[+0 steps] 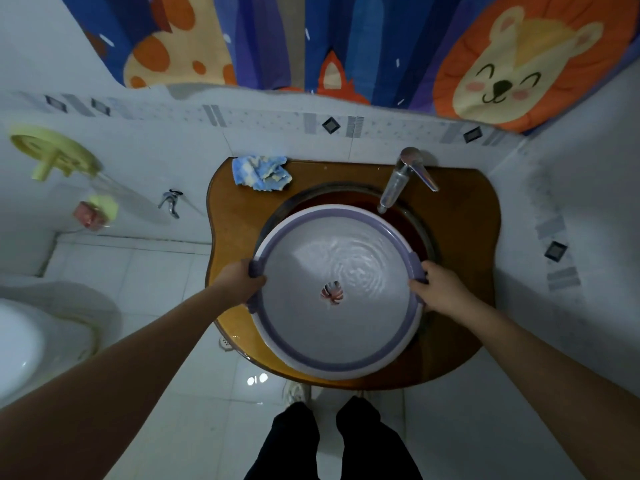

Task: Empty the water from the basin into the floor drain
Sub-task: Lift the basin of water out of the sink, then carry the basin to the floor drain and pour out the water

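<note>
A round white basin with a purple rim sits over the dark sink bowl in the brown wooden counter. Rippling water fills the basin, and a small leaf print shows on its bottom. My left hand grips the basin's left purple handle. My right hand grips the right handle. A small floor drain peeks out on the white tiles just under the counter's left front edge, partly hidden.
A chrome tap leans over the basin's far right rim. A blue-and-white cloth lies at the counter's back left. A white toilet stands at the left. A wall tap and a yellow rack hang on the left wall.
</note>
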Tool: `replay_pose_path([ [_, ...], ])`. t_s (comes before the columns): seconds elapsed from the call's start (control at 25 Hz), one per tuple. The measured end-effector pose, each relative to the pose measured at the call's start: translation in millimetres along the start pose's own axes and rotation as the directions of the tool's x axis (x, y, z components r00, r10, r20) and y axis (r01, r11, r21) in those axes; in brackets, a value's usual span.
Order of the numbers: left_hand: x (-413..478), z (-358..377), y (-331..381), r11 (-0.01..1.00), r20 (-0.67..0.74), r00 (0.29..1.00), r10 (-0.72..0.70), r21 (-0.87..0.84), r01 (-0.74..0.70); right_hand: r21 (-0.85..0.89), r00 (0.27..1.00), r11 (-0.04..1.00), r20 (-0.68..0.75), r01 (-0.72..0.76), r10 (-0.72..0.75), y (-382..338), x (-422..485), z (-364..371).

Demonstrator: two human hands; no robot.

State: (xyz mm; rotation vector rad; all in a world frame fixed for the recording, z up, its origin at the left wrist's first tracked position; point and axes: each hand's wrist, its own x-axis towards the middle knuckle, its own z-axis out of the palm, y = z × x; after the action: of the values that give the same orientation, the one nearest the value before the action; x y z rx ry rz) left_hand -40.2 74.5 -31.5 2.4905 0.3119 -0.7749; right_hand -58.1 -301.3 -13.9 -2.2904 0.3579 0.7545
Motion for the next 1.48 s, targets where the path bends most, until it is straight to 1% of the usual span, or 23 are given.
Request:
replay_pose_path([
  [0.2,-18,-21,-7,0.999,-0.027,1.000,-0.015,-0.041,0.014,0.085,0.999,0.996,0.025,0.028,-0.030,-20,-4,-2],
  [0.36,-36,-36,-20,0.994,-0.050,0.997,-0.060,-0.095,0.055,0.108,0.996,0.992,0.050,0.071,-0.077,-40,-7,0],
  [0.44,-49,-43,-28,0.990,-0.064,0.993,-0.097,-0.104,0.090,0.093,0.993,0.992,0.075,0.089,-0.096,-50,-8,4],
  [0.6,-78,-50,-47,0.956,-0.079,0.976,-0.203,-0.232,0.180,0.055,0.981,0.988,0.122,0.147,-0.153,-72,-3,13],
  [0.8,-125,-39,-78,0.891,-0.166,0.926,-0.340,-0.370,0.262,-0.017,0.951,0.970,0.202,0.244,-0.236,-110,0,28],
  [0.92,-152,-28,-99,0.860,-0.213,0.890,-0.403,-0.422,0.288,-0.077,0.923,0.948,0.265,0.308,-0.278,-133,-1,41],
  [1.0,-171,-19,-114,0.821,-0.235,0.864,-0.445,-0.492,0.289,-0.133,0.906,0.928,0.303,0.347,-0.295,-147,-3,54],
  [1.2,-214,6,-153,0.729,-0.226,0.817,-0.531,-0.612,0.305,-0.268,0.875,0.872,0.386,0.410,-0.293,-171,-11,97],
  [1.28,-229,16,-173,0.695,-0.225,0.796,-0.562,-0.651,0.306,-0.281,0.861,0.859,0.416,0.428,-0.292,-178,-18,119],
  [1.48,-262,32,-223,0.660,-0.218,0.762,-0.609,-0.672,0.335,-0.258,0.830,0.854,0.473,0.452,-0.296,-192,-45,174],
])
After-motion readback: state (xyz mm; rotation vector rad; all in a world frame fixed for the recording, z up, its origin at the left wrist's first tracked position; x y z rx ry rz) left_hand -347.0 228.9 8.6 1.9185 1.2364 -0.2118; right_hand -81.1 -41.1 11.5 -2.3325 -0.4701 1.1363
